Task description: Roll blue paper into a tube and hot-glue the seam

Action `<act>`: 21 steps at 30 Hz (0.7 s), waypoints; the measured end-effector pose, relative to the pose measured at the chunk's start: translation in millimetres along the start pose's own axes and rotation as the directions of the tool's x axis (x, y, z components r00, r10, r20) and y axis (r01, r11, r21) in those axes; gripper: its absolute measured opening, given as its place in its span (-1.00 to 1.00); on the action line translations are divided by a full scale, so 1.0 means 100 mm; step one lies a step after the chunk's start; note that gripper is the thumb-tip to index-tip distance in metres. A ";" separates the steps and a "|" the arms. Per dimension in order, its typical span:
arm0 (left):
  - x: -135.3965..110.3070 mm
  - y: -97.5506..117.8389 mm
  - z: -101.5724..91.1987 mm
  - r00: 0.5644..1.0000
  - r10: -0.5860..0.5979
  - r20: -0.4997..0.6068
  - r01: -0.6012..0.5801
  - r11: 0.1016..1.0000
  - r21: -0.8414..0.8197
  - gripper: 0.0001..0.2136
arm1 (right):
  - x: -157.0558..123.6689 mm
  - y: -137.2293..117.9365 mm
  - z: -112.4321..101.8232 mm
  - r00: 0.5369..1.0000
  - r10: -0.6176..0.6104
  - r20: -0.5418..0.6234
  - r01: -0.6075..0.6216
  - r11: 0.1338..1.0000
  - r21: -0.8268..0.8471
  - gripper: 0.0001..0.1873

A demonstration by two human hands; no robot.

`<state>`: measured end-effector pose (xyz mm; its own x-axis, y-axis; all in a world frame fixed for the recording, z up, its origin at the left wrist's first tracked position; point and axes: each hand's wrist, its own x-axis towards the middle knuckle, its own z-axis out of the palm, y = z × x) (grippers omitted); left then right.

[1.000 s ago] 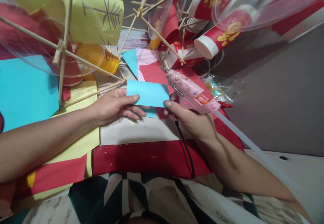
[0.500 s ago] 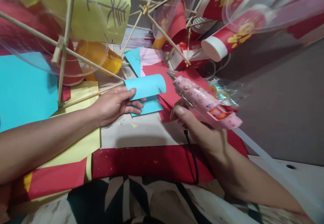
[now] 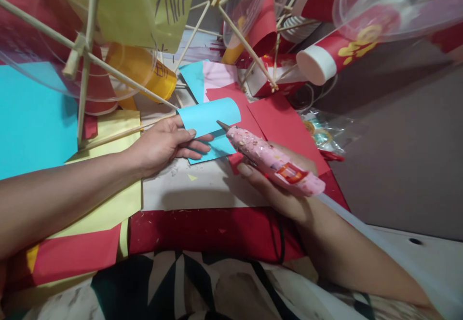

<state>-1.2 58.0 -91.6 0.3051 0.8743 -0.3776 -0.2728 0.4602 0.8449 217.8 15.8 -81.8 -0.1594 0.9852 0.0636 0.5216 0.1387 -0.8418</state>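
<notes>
My left hand point(image 3: 173, 141) pinches the left end of a curled sheet of light blue paper point(image 3: 213, 113), thumb on the outside. Its lower fingers stretch over another blue piece point(image 3: 220, 148) lying beneath. In my right hand point(image 3: 267, 180) is a pink hot glue gun point(image 3: 267, 153), gripped from below with the thumb along its near side. The metal nozzle points left and comes close to the blue sheet's right part; whether it touches I cannot tell. A translucent stick trails from the gun's back end.
Red paper sheets point(image 3: 289, 127) lie beyond the glue gun. Wooden-stick frames point(image 3: 87, 54) stand at left and back, with an orange cup point(image 3: 144, 71) and a red paper cup point(image 3: 340, 57). Yellow paper point(image 3: 108, 204) lies under my left forearm. A plastic bag point(image 3: 325, 132) sits at right.
My right hand has brought the glue gun left and slightly down, so its nozzle is now at the blue sheet. My left hand keeps its hold, almost unmoved.
</notes>
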 end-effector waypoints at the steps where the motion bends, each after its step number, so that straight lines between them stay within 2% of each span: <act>1: 0.00 0.00 0.00 1.000 0.004 0.006 -0.004 1.000 0.004 -0.83 | -0.01 0.00 0.00 1.000 -0.004 0.001 0.004 0.999 -0.035 -0.87; 7: 0.02 -0.04 -0.05 0.998 0.057 0.016 -0.058 0.997 0.059 -0.84 | 0.02 0.02 -0.02 0.999 -0.030 -0.016 0.030 1.000 0.000 -0.89; 10: 0.03 -0.04 -0.06 0.998 0.060 0.002 -0.060 0.994 0.088 -0.84 | 0.03 0.02 -0.02 1.000 0.006 -0.012 -0.006 1.000 -0.001 -0.85; 13: 0.04 -0.05 -0.06 0.997 0.079 0.002 -0.078 0.990 0.117 -0.84 | 0.02 0.03 -0.03 0.998 0.035 0.047 -0.033 0.999 -0.035 -0.78; 17: 0.04 -0.05 -0.07 0.996 0.081 -0.024 -0.078 0.990 0.117 -0.89 | 0.02 0.08 -0.07 0.993 0.015 0.115 -0.007 0.998 -0.064 -0.75; 21: 0.04 -0.05 -0.07 0.998 0.052 -0.034 -0.048 0.994 0.101 -0.82 | 0.02 0.12 -0.07 0.985 -0.023 0.168 0.033 0.998 -0.057 -0.77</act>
<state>-4.7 60.3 -99.7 0.2589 0.9017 -0.3463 -0.1939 0.3997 0.8959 229.3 19.7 -87.7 -0.3100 0.9507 -0.0084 0.5628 0.1764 -0.8075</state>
